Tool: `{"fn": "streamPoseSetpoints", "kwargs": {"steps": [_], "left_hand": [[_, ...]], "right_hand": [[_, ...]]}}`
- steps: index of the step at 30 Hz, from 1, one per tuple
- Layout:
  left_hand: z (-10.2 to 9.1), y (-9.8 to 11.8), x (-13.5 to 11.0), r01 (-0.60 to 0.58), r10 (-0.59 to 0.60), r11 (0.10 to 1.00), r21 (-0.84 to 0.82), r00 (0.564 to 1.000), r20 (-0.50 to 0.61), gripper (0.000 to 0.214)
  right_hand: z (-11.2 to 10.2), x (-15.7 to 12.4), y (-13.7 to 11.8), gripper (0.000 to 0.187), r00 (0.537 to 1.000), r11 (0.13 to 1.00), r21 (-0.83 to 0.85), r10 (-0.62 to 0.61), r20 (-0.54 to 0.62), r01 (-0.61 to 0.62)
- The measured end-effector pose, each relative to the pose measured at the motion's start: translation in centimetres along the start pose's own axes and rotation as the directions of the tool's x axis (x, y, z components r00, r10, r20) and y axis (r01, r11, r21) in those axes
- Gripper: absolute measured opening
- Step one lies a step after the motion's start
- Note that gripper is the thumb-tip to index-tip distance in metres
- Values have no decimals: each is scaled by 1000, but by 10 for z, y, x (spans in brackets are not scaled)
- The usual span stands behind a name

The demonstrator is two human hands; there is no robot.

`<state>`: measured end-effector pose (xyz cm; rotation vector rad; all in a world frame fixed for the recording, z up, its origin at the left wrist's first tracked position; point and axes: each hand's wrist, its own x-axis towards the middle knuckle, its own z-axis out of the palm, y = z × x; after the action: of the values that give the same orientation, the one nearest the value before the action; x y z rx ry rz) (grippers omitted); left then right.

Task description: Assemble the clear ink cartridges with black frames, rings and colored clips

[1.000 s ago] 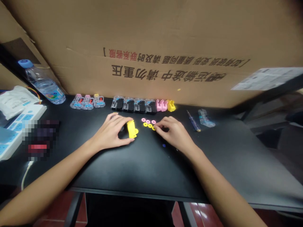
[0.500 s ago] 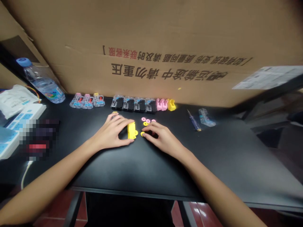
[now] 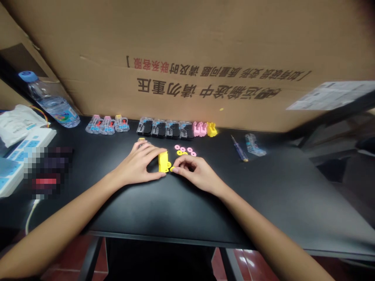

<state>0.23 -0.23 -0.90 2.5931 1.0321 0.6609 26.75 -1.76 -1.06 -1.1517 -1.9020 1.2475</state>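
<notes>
Midway between the front and back edges of the table (image 3: 164, 207), I see the left hand (image 3: 140, 160) clamped on a yellow block (image 3: 163, 162); just beside it, the right hand (image 3: 197, 173) pinches a yellow disc (image 3: 172, 169).

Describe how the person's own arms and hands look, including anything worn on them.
The left hand and right hand are both bare and ungloved, with slender fingers; no ring shows. The left forearm and right forearm are slim, without visible sleeve, watch, bracelet or marking along the part in view. Whether short sleeves begin further up cannot be told.
</notes>
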Motion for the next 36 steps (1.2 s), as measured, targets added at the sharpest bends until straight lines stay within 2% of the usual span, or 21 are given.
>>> {"fn": "streamPoseSetpoints", "kwargs": {"steps": [3,6,10,19,22,24,27,33,36], "left_hand": [[-1,2,0,-22,22,1000,-4,1000,1,63],[-1,4,1,-43,43,999,0,999,-4,62],[-1,5,1,-55,55,998,-3,998,-3,63],[2,6,1,-71,71,997,-15,998,0,61],[2,7,0,-69,69,998,-11,998,-5,68],[1,8,0,-67,67,998,-5,998,-5,73],[-4,10,0,-68,68,998,2,997,-20,70],[-13,14,0,-52,47,998,-39,992,-115,68],[-13,14,0,-47,41,997,-54,992,-120,68]], "right_hand": [[9,2,-1,29,998,998,71,8,-69,-3],[14,3,0,26,993,999,47,-22,-119,27],[16,2,2,22,994,999,44,-19,-107,24],[22,0,-4,19,993,988,151,-5,-120,23],[21,1,-3,18,992,976,217,25,-120,2],[19,2,-1,20,989,965,264,45,-144,-6],[15,3,1,27,981,963,271,67,-181,-16],[7,1,-6,37,997,974,216,72,-10,-68],[6,0,-9,41,995,960,264,97,1,-94]]}}
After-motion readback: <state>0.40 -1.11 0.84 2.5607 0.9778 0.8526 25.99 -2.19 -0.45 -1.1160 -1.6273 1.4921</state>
